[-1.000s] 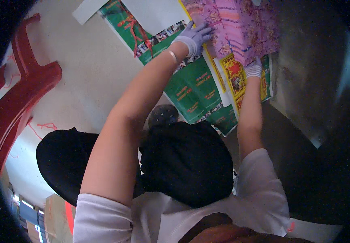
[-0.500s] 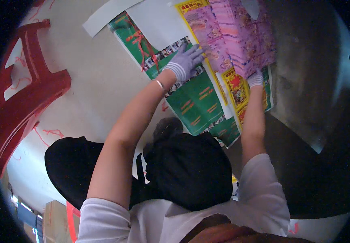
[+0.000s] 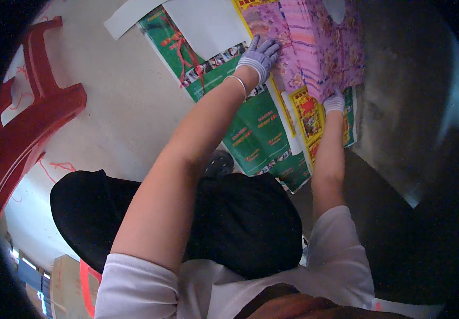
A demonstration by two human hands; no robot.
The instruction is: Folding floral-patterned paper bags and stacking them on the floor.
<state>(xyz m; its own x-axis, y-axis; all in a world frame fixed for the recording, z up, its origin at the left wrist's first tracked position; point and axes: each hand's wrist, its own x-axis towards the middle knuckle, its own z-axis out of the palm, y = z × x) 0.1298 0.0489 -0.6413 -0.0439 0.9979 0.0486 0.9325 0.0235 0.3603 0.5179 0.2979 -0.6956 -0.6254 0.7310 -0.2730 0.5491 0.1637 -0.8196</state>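
Note:
My left hand (image 3: 261, 56), in a pale purple glove with a striped cuff, rests with fingers spread on the left part of a pink patterned sheet (image 3: 293, 74). The raised, folded part of this pink flowered sheet (image 3: 320, 48) stands to its right. At the near lower corner of that fold, my gloved right hand (image 3: 334, 102) grips the edge; its fingers are mostly hidden by the sheet. Beneath lie yellow-bordered printed sheets (image 3: 308, 114) and a green printed sheet (image 3: 256, 133).
A plain white sheet (image 3: 205, 26) and red ribbons (image 3: 184, 56) lie on the green sheet's far part. Red plastic furniture (image 3: 43, 106) stands on the pale floor at left. A dark grey surface (image 3: 399, 106) runs along the right. My black-clad legs (image 3: 240, 223) are close below.
My left hand has slid right and slightly away, onto the pink sheet. My right hand stays at the fold's corner. The whole view has shifted a little.

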